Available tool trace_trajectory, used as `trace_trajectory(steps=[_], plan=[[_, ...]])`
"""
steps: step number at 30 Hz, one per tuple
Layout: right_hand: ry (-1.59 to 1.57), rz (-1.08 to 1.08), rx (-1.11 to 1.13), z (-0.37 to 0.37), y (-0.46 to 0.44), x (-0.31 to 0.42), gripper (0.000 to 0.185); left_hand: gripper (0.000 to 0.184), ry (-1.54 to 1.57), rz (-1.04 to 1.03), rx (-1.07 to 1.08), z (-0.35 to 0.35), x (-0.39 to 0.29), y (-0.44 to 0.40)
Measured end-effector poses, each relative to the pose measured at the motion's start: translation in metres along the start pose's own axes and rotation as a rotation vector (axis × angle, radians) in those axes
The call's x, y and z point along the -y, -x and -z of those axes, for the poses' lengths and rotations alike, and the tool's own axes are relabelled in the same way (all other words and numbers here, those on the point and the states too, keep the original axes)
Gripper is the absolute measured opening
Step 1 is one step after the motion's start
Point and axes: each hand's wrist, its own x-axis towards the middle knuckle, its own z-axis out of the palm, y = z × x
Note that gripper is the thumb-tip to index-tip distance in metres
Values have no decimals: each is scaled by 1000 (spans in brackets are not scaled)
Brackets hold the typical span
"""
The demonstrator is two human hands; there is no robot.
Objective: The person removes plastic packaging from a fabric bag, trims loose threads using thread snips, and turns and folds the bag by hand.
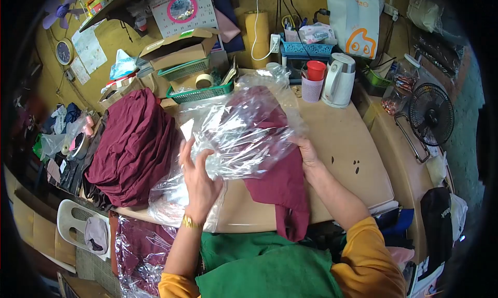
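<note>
A maroon garment (pixel 280 181) lies on the table, its upper part under or inside a clear plastic bag (pixel 228 142); I cannot tell which. The lower end of the cloth hangs over the table's front edge. My right hand (pixel 307 154) grips the bag's right edge, with thumb and fingers closed on the plastic and the cloth just beneath. At the bag's left side is my left hand (pixel 198 179), its fingers spread and the palm raised beside the plastic. More crumpled clear plastic (pixel 168 197) lies under the left wrist.
A tall pile of maroon garments (pixel 132 147) stands at the left. Along the back are a green basket (pixel 202 93), a pink cup (pixel 312 88) and a white electric kettle (pixel 340 80). A black fan (pixel 430 114) stands at the right; a plastic-wrapped maroon bundle (pixel 142 251) is below the table edge.
</note>
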Motion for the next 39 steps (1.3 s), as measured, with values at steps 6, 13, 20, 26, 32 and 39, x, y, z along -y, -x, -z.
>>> trace_trajectory(steps=[6,13,20,26,32,39], plan=[[-140,255,-142,-4,-18,13,21,59,115,7,77,-34,4,10],[848,587,-267,-6,-16,57,5,89,264,-8,506,21,-65,-7],[1756,110,214,-88,50,67,18,64,453,155,749,15,-100,-26],[1404,-56,80,-11,5,61,43,77,644,-218,813,18,-107,9],[2461,949,239,23,28,-68,52,79,329,12,814,12,-92,19],[2207,67,494,-37,16,-42,77,81,141,-112,1269,62,-87,-2]])
